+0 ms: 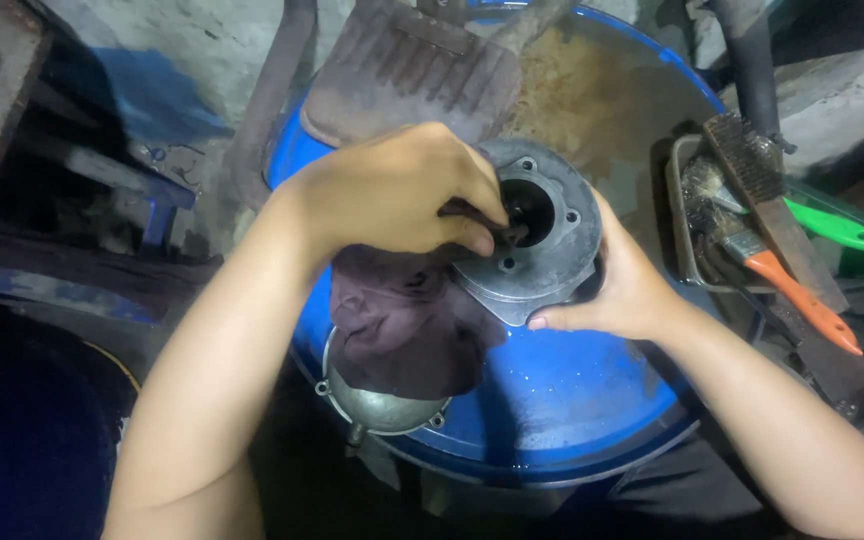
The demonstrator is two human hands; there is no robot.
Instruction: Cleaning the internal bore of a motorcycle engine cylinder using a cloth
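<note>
Forearms reaching over blue drum (572,400): left hand (392,190) pinching dark rag (402,320), fingertips pushed into bore of grey cylinder (542,235); right hand (622,285) curled under cylinder's far edge, steadying it. Wiping the bore, apparently. Brushes (772,230) lying beyond right hand.

Bare blue drum top (572,390) open toward the near right, below the grey metal casting (542,235). Central bore of the casting blocked by the left hand (392,190) and the dark rag (407,320) stuffed into it; right flank covered by the right hand (622,285). Near left rim taken by a metal cover (377,405) under the rag. Far side closed off by a rusty plate (407,75). Right edge crowded by a tray (680,215) of brushes (787,270)
</note>
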